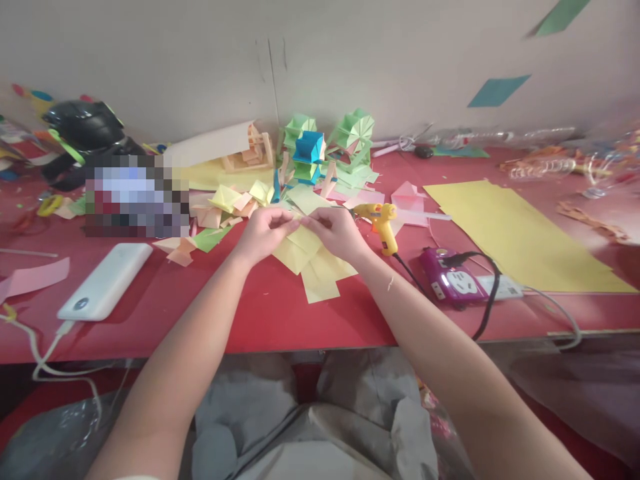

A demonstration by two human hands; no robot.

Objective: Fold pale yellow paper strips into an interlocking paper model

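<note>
My left hand (270, 232) and my right hand (336, 232) meet fingertip to fingertip over pale yellow paper squares (320, 277) on the red table. Both hands are closed in a pinch. What lies between the fingertips is too small to make out, perhaps the edge of a yellow paper. Just right of my right hand lies a yellow glue gun (383, 230) with a clear stick in its back. Folded yellow and peach paper pieces (225, 199) are heaped beyond my left hand. Behind the hands stand a blue folded paper piece (309, 148) and green ones (355, 130).
A purple power strip (453, 279) with cables sits at the right, before a large yellow sheet (525, 240). At the left are a white power bank (106, 281) and a blurred-out object (137, 197). The red table's front edge (310, 348) runs below my forearms.
</note>
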